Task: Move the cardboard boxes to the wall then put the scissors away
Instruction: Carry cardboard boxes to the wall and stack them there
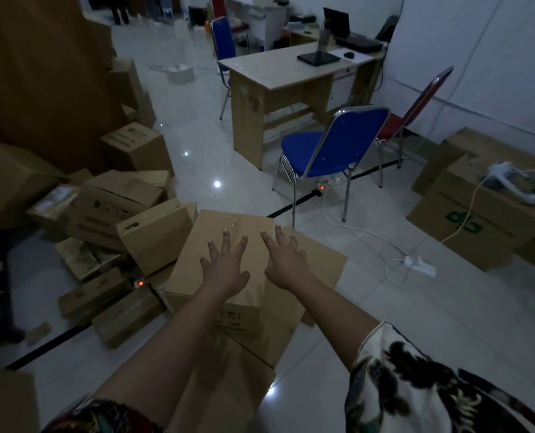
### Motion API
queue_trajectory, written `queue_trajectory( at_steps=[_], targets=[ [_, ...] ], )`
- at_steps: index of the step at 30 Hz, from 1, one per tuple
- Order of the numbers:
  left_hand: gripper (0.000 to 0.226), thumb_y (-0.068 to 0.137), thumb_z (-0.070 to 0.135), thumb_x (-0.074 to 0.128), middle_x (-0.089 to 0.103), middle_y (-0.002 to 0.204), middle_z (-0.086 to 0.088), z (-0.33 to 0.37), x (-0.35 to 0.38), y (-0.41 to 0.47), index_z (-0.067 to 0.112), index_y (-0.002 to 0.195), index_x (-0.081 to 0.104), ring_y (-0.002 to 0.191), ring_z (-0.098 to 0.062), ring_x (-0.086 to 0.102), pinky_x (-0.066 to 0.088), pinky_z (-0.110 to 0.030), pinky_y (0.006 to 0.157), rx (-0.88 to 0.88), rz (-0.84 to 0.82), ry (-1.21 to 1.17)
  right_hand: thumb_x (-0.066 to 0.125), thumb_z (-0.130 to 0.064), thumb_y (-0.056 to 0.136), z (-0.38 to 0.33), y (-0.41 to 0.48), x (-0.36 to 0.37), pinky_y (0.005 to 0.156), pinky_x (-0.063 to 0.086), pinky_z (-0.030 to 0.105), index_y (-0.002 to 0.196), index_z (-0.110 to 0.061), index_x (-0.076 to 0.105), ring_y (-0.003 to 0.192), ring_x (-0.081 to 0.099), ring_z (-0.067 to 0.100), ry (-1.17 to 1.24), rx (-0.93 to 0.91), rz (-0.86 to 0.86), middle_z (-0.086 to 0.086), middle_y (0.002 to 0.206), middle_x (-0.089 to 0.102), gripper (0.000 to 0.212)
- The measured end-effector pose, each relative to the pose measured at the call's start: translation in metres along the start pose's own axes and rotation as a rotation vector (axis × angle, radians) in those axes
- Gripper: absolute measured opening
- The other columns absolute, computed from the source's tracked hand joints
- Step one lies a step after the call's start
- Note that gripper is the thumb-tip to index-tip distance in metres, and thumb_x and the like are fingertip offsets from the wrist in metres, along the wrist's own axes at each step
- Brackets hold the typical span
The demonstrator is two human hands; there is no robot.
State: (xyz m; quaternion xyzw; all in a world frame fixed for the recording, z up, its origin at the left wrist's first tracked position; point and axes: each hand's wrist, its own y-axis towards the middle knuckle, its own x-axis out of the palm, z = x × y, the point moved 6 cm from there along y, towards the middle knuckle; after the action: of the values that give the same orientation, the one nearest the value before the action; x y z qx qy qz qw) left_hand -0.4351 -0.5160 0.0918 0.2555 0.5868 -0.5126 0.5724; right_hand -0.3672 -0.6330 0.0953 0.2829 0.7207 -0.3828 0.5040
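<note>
On the floor, straight ahead: a closed cardboard box is sitting on top of a wider box, turned askew to it, with clear tape running along its top seam.
Left grip: is lying palm down on the top of the cardboard box, fingers straight and spread wide, clasping nothing.
Right grip: is resting palm down just beside the left one, near the right edge of the same top, fingers likewise straight and spread, holding nothing.
Arms: a patterned sleeve is covering the right upper arm; both forearms are reaching forward bare.
To the left: a pile of boxes is lying tumbled on the floor, some tilting, some lying flat.
To the right: a box with green lettering is standing near the white wall, with a white device lying on top of it.
Beyond the boxes: a blue chair is standing with its back toward the camera, a red chair just behind it, both beside a wooden bench.
Bench top: a black stand is sitting on it.
Floor tiles: a white power strip is lying right of the stacked boxes, its cable trailing toward the blue chair.
</note>
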Motion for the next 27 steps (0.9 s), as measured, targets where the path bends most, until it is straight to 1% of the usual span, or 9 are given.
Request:
queue_trajectory(
  at_steps=[3, 9, 12, 17, 21, 27],
  targets=[
    [0.084, 0.096, 0.039, 0.052, -0.025, 0.159, -0.006, 0.000, -0.003, 0.004, 0.037, 0.153, -0.009, 0.146, -0.043, -0.010, 0.015, -0.059, 0.114, 0.005, 0.019, 0.013, 0.057, -0.020, 0.093, 0.003, 0.009, -0.007, 0.110, 0.027, 0.057, 0.156, -0.031, -0.002, 0.148, 0.004, 0.038, 0.016, -0.013, 0.006, 0.003, 0.162, -0.018, 0.087],
    [0.084, 0.094, 0.035, 0.054, -0.026, 0.158, -0.005, 0.008, -0.010, 0.023, 0.037, 0.153, -0.007, 0.145, -0.043, -0.013, 0.012, -0.060, 0.114, -0.088, 0.044, -0.034, 0.059, -0.022, 0.093, 0.015, 0.036, -0.020, 0.111, 0.026, 0.057, 0.156, -0.030, -0.004, 0.148, 0.000, 0.039, -0.042, -0.124, -0.008, 0.003, 0.161, -0.021, 0.089],
    [0.083, 0.094, 0.034, 0.054, -0.025, 0.159, -0.004, 0.028, -0.018, 0.040, 0.036, 0.154, -0.005, 0.145, -0.043, -0.013, 0.012, -0.059, 0.114, -0.158, 0.076, -0.095, 0.058, -0.023, 0.094, 0.032, 0.058, -0.035, 0.112, 0.025, 0.056, 0.156, -0.030, -0.006, 0.148, 0.002, 0.039, -0.064, -0.193, -0.005, 0.003, 0.161, -0.021, 0.090],
    [0.082, 0.095, 0.034, 0.054, -0.024, 0.159, -0.004, 0.071, -0.015, 0.064, 0.036, 0.154, -0.004, 0.146, -0.042, -0.013, 0.011, -0.060, 0.114, -0.227, 0.095, -0.135, 0.056, -0.016, 0.093, 0.065, 0.081, -0.048, 0.111, 0.024, 0.059, 0.155, -0.032, -0.004, 0.148, 0.002, 0.039, -0.046, -0.274, -0.032, 0.003, 0.162, -0.018, 0.089],
    [0.084, 0.094, 0.035, 0.055, -0.024, 0.159, -0.004, 0.094, -0.003, 0.077, 0.037, 0.153, -0.005, 0.146, -0.042, -0.011, 0.014, -0.059, 0.114, -0.283, 0.077, -0.133, 0.059, -0.023, 0.094, 0.092, 0.099, -0.046, 0.111, 0.025, 0.058, 0.156, -0.031, -0.004, 0.148, 0.003, 0.039, -0.087, -0.316, -0.079, 0.004, 0.162, -0.018, 0.089],
    [0.084, 0.094, 0.035, 0.054, -0.023, 0.160, -0.005, 0.091, 0.007, 0.101, 0.036, 0.153, -0.006, 0.146, -0.043, -0.010, 0.015, -0.060, 0.114, -0.337, 0.029, -0.125, 0.060, -0.024, 0.093, 0.105, 0.132, -0.037, 0.112, 0.026, 0.056, 0.156, -0.029, -0.005, 0.148, 0.004, 0.039, -0.089, -0.331, -0.121, 0.006, 0.162, -0.018, 0.090]
  ],
)
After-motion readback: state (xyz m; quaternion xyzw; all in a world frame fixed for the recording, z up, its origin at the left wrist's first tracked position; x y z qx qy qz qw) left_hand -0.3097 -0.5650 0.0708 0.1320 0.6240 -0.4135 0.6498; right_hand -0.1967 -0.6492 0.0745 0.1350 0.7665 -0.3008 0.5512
